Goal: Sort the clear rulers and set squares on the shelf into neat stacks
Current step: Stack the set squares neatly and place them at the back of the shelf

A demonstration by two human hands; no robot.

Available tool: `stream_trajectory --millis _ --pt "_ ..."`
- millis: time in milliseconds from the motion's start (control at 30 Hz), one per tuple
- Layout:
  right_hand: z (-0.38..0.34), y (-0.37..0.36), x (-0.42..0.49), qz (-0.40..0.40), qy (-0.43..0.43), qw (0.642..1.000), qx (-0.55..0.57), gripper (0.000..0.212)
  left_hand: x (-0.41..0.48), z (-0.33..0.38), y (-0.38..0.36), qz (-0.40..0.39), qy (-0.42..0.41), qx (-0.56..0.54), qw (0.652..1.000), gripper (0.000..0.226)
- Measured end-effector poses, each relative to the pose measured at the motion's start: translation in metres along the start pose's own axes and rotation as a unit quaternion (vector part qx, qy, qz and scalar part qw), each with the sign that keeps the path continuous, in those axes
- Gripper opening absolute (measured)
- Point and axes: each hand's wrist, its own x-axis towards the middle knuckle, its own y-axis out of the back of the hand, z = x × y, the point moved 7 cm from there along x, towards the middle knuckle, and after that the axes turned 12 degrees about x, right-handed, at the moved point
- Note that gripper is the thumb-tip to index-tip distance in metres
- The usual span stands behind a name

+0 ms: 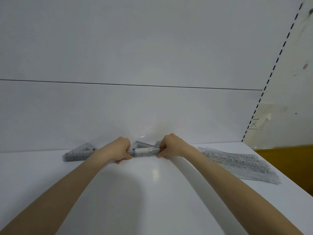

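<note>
On the white shelf (152, 192), near the back wall, both hands hold a stack of clear set squares (144, 150) by its ends. My left hand (121, 149) grips the stack's left end and my right hand (171, 146) pinches its right end. A second stack of clear set squares (79, 153) lies just left of my left hand. To the right, several clear rulers (237, 162) lie in a loose, fanned pile.
A white back panel (135, 107) rises right behind the stacks. The shelf's right edge (288, 177) runs diagonally past the ruler pile, with a yellow-brown floor beyond. A slotted upright (257, 106) stands at the back right corner.
</note>
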Motion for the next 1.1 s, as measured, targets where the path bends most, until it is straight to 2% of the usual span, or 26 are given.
stream_trajectory --millis 200,333,433,533,633,800,1100 --pt "0.000 0.000 0.005 0.006 0.016 1.000 0.021 0.040 0.004 0.000 0.001 -0.002 -0.006 -0.012 1.000 0.035" --pt "0.004 -0.004 0.010 -0.027 -0.004 0.998 0.058 0.024 0.004 0.001 0.003 -0.009 0.009 -0.028 1.000 0.026" --pt "-0.001 -0.010 0.014 -0.034 0.004 0.995 0.091 0.032 0.006 0.007 0.003 0.016 -0.001 -0.040 0.999 0.035" --pt "-0.008 -0.016 0.017 -0.032 0.012 0.993 0.113 0.023 0.007 0.013 0.002 0.043 -0.017 -0.028 0.999 0.037" --pt "-0.016 -0.021 0.020 -0.032 0.015 0.991 0.128 0.024 0.006 0.018 0.002 0.049 -0.032 -0.023 0.998 0.033" --pt "-0.023 -0.022 0.022 -0.041 0.021 0.992 0.120 0.036 0.008 0.023 0.003 0.038 -0.034 -0.024 0.998 0.039" --pt "-0.025 -0.023 0.021 -0.051 0.026 0.993 0.105 0.028 0.014 0.016 0.000 0.034 -0.001 -0.032 0.999 0.038"
